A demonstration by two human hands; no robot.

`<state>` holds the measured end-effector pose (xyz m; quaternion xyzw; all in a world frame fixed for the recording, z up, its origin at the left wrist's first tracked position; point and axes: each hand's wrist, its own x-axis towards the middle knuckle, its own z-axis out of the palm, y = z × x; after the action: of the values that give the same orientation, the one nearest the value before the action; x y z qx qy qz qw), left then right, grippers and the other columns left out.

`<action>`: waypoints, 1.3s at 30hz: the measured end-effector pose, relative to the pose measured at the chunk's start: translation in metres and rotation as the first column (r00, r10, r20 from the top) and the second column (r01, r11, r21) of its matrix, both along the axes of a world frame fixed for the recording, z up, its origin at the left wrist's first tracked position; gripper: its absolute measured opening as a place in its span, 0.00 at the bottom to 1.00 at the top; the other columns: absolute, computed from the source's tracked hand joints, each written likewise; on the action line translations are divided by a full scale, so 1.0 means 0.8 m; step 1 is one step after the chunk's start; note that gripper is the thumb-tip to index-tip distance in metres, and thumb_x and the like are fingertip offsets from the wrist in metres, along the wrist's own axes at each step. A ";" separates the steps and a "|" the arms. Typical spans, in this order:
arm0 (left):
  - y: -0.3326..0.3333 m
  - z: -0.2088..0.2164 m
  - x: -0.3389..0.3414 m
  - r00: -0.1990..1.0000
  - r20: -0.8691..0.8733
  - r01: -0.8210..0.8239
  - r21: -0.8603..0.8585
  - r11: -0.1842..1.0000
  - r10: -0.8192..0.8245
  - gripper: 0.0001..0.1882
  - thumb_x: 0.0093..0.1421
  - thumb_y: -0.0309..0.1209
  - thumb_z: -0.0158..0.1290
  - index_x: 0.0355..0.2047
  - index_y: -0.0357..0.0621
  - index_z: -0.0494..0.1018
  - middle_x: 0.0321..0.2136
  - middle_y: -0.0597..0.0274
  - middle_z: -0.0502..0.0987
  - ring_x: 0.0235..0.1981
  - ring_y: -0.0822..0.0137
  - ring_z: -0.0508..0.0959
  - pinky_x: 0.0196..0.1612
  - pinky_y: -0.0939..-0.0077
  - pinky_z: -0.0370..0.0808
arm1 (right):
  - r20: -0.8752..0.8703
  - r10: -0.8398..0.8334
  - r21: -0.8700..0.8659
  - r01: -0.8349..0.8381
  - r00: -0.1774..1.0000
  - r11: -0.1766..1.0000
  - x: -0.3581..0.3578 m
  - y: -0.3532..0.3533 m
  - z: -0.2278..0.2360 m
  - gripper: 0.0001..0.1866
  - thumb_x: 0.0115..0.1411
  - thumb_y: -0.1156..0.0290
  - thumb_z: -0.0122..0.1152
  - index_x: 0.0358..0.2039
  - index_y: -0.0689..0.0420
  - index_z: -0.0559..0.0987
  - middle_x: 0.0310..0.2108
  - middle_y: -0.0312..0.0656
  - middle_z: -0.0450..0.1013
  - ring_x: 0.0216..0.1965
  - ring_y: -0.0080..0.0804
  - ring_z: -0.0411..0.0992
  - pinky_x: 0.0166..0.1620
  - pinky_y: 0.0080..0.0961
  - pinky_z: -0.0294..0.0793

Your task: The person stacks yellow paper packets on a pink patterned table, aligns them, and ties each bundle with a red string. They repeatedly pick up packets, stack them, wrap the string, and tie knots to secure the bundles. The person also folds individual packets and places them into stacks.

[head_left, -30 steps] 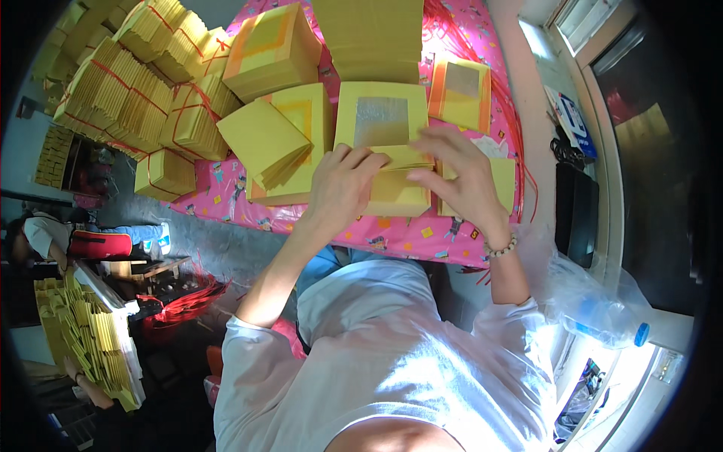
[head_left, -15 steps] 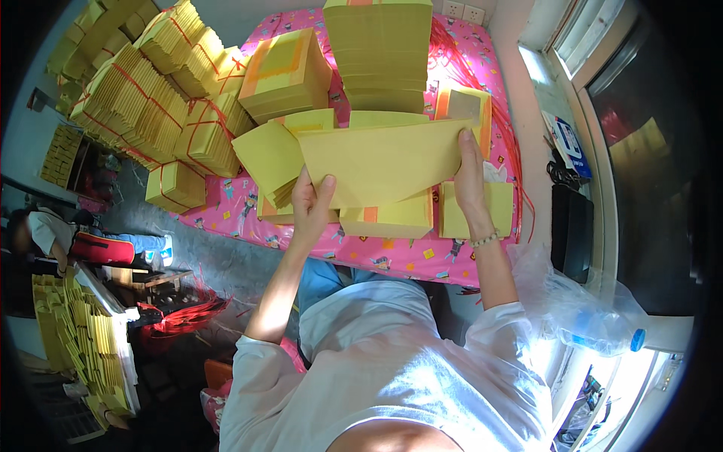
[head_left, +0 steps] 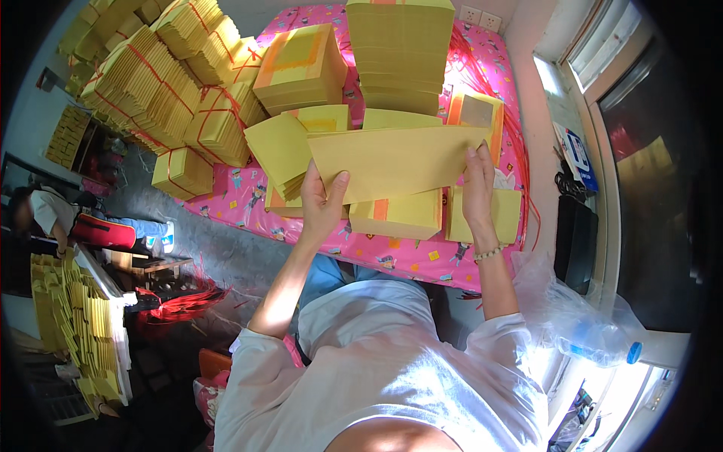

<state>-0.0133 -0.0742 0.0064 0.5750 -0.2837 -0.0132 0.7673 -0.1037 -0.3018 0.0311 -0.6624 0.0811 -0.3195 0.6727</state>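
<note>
A thin sheaf of yellow paper (head_left: pixel 395 167) is held up in front of me, its long side running nearly level. My left hand (head_left: pixel 322 202) is closed on its lower left corner, the thumb on the near face and the other fingers partly hidden behind. At the right end my right hand (head_left: pixel 477 184) grips the short edge, with a beaded bracelet on the wrist. Just left of the sheaf, a fanned bundle of yellow paper (head_left: pixel 275 151) leans at a slant. Beneath it lie a yellow paper block with an orange strip (head_left: pixel 403 216) and another yellow block (head_left: pixel 486 215).
A pink patterned cover (head_left: pixel 233 200) lies under tall paper stacks (head_left: pixel 403 53) and red strands (head_left: pixel 508 113). Bundles tied with red cord (head_left: pixel 139 83) rise at the left. A person in a red apron (head_left: pixel 105 232) is beyond. A plastic bottle (head_left: pixel 602 343) stands right.
The whole view has shifted slightly. The sheaf has tipped a little closer to level, and my right hand sits slightly lower on its right edge. Both hands keep hold.
</note>
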 end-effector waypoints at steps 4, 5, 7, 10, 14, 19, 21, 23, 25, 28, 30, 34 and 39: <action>-0.008 0.016 -0.003 0.991 -0.021 0.130 -0.010 0.991 -0.131 0.20 0.63 0.24 0.49 0.54 0.35 0.62 0.48 0.60 0.71 0.50 0.71 0.70 0.53 0.76 0.66 | -0.007 -0.003 0.114 0.003 1.000 0.993 0.008 -0.005 -0.001 0.18 0.68 0.62 0.42 0.52 0.58 0.68 0.41 0.33 0.69 0.42 0.18 0.67 0.47 0.19 0.66; -0.014 0.022 -0.006 0.981 -0.026 0.193 -0.023 0.981 -0.193 0.20 0.63 0.23 0.49 0.54 0.35 0.62 0.48 0.60 0.71 0.51 0.71 0.70 0.54 0.76 0.65 | 0.024 0.051 0.215 -0.055 0.998 0.975 0.014 0.000 0.001 0.18 0.68 0.62 0.42 0.52 0.59 0.68 0.42 0.35 0.69 0.44 0.21 0.67 0.50 0.21 0.66; -0.024 0.035 -0.014 0.944 -0.078 0.318 -0.035 0.948 -0.320 0.21 0.62 0.24 0.50 0.55 0.36 0.61 0.50 0.60 0.70 0.52 0.70 0.69 0.56 0.75 0.63 | 0.043 0.202 0.340 -0.205 0.978 0.918 0.022 0.018 0.008 0.19 0.67 0.62 0.45 0.53 0.59 0.68 0.45 0.39 0.69 0.48 0.25 0.66 0.53 0.26 0.66; -0.043 0.033 -0.015 0.918 -0.019 0.397 0.017 0.918 -0.397 0.21 0.62 0.25 0.51 0.55 0.36 0.61 0.51 0.61 0.68 0.54 0.70 0.67 0.58 0.74 0.61 | -0.016 0.300 0.061 -0.298 0.954 0.952 0.016 0.052 0.019 0.23 0.64 0.63 0.51 0.56 0.59 0.65 0.48 0.43 0.69 0.51 0.30 0.67 0.54 0.30 0.68; -0.057 0.049 -0.029 0.831 -0.244 0.493 -0.097 0.865 -0.500 0.22 0.61 0.26 0.53 0.54 0.38 0.61 0.47 0.62 0.67 0.52 0.71 0.67 0.58 0.74 0.62 | -0.251 0.280 0.058 -0.274 0.927 0.960 -0.002 0.056 0.004 0.26 0.61 0.66 0.55 0.58 0.60 0.65 0.50 0.45 0.69 0.53 0.32 0.67 0.55 0.31 0.67; -0.057 0.038 -0.019 0.863 -0.207 0.455 -0.075 0.887 -0.460 0.21 0.59 0.23 0.55 0.49 0.40 0.59 0.45 0.58 0.69 0.50 0.70 0.69 0.56 0.72 0.65 | -0.258 0.176 0.132 -0.146 0.950 0.980 -0.002 0.053 0.010 0.25 0.62 0.66 0.53 0.57 0.62 0.65 0.50 0.43 0.69 0.52 0.30 0.67 0.55 0.31 0.67; -0.057 0.040 -0.014 0.879 -0.204 0.412 -0.127 0.902 -0.430 0.23 0.57 0.20 0.56 0.48 0.41 0.58 0.44 0.58 0.69 0.49 0.70 0.69 0.54 0.73 0.67 | -0.224 0.202 0.235 -0.148 0.953 0.961 0.000 0.043 0.015 0.24 0.63 0.65 0.53 0.57 0.63 0.65 0.50 0.42 0.69 0.52 0.29 0.67 0.55 0.31 0.66; -0.060 0.038 -0.011 0.919 -0.144 0.351 -0.132 0.927 -0.368 0.23 0.56 0.19 0.55 0.49 0.40 0.57 0.43 0.58 0.69 0.48 0.70 0.69 0.53 0.74 0.67 | -0.070 0.271 0.332 -0.234 0.960 0.914 0.001 0.019 0.006 0.24 0.63 0.65 0.53 0.57 0.62 0.64 0.50 0.42 0.69 0.51 0.28 0.67 0.55 0.30 0.67; -0.063 0.036 -0.012 0.955 -0.089 0.273 -0.110 0.956 -0.283 0.23 0.56 0.18 0.54 0.49 0.39 0.57 0.43 0.57 0.69 0.48 0.69 0.70 0.53 0.74 0.67 | 0.037 0.308 0.358 -0.300 0.951 0.884 -0.005 0.007 -0.006 0.25 0.62 0.65 0.55 0.57 0.63 0.64 0.49 0.42 0.70 0.51 0.28 0.68 0.52 0.28 0.69; -0.067 0.029 -0.017 0.983 -0.013 0.181 0.012 0.983 -0.181 0.23 0.57 0.18 0.51 0.51 0.38 0.57 0.44 0.56 0.70 0.48 0.68 0.70 0.53 0.74 0.66 | 0.064 0.302 0.075 -0.307 0.951 0.949 -0.019 0.020 -0.014 0.27 0.60 0.70 0.59 0.57 0.62 0.63 0.51 0.43 0.68 0.53 0.28 0.67 0.55 0.28 0.66; -0.064 0.019 -0.020 0.983 0.030 0.177 0.152 0.972 -0.184 0.22 0.58 0.19 0.50 0.52 0.37 0.58 0.45 0.56 0.70 0.49 0.68 0.70 0.53 0.74 0.66 | 0.009 0.289 -0.062 -0.288 0.957 0.956 -0.019 0.031 -0.013 0.29 0.58 0.74 0.60 0.58 0.62 0.62 0.52 0.42 0.67 0.54 0.28 0.66 0.57 0.28 0.64; -0.065 0.018 -0.022 0.989 0.045 0.132 0.195 0.972 -0.144 0.20 0.61 0.22 0.47 0.53 0.37 0.59 0.45 0.54 0.72 0.49 0.67 0.71 0.53 0.72 0.66 | -0.100 0.270 0.005 -0.271 0.958 0.962 -0.013 0.037 -0.015 0.30 0.56 0.77 0.61 0.58 0.62 0.62 0.52 0.43 0.67 0.53 0.27 0.66 0.55 0.25 0.67; -0.068 0.027 -0.009 0.970 -0.065 0.241 0.160 0.957 -0.233 0.21 0.61 0.24 0.50 0.53 0.34 0.60 0.47 0.56 0.72 0.49 0.68 0.71 0.52 0.74 0.67 | -0.115 0.228 0.002 -0.229 0.967 0.973 -0.001 0.036 0.009 0.23 0.57 0.77 0.61 0.52 0.63 0.67 0.45 0.41 0.73 0.46 0.24 0.71 0.48 0.22 0.72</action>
<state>-0.0209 -0.1286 0.0278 0.5987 -0.3311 -0.1416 0.7154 -0.1046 -0.2729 0.0382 -0.6883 0.0409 -0.2020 0.6955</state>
